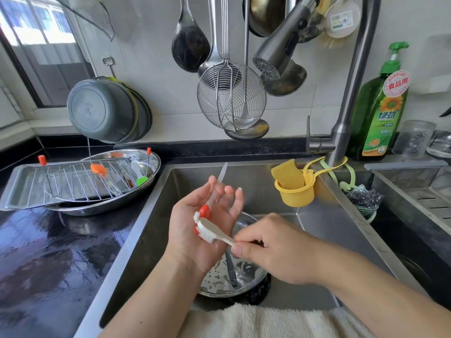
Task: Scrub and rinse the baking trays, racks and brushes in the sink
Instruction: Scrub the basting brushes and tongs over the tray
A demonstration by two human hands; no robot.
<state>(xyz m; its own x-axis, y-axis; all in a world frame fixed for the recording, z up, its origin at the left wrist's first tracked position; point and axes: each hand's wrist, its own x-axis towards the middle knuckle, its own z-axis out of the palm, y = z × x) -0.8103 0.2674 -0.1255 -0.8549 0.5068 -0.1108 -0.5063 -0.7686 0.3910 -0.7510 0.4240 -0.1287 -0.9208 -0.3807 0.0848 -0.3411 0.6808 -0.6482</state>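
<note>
Over the steel sink (317, 223), my left hand (195, 223) lies palm up with fingers straight, and an orange silicone basting brush (204, 212) with a clear handle rests across it. My right hand (271, 250) pinches the handle of a white toothbrush (212, 231), whose bristles press on the orange brush head. Below the hands sits a round steel bowl (224, 276) with suds and a grey utensil in it. On the left counter a baking tray (17, 186) carries wire racks (80, 181), an orange brush and a green brush (141, 180).
A yellow cup with a sponge (292, 189) hangs at the sink's back right, beside a steel scourer (363, 198). The faucet head (278, 50) hangs overhead among ladles and a wire skimmer (230, 98). Green dish soap (380, 111) stands far right. A white towel (256, 320) lies at the near edge.
</note>
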